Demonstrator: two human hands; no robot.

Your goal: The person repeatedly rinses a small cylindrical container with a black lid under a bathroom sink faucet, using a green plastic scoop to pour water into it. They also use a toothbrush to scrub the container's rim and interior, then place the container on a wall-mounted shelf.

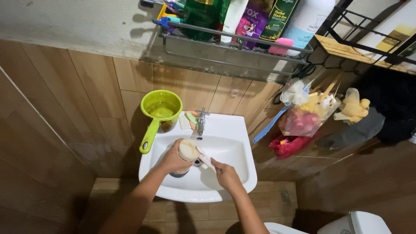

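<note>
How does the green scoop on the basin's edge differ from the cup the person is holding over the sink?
The green scoop is bright lime with a long handle; the cup is pale on top, dark lower down, with no handle showing. The scoop rests untouched on the rim of the sink; the cup is gripped in the left hand over the bowl, while the right hand works a white tool against it. Both are round, open-topped vessels.

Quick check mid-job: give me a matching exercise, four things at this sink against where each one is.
Things:
1. cup
2. green scoop
3. tap
4. brush

Places:
A. on the sink's back left corner
B. in the left hand
C. in the right hand
D. at the middle of the sink's back edge

Pairs: 1-B, 2-A, 3-D, 4-C
</note>
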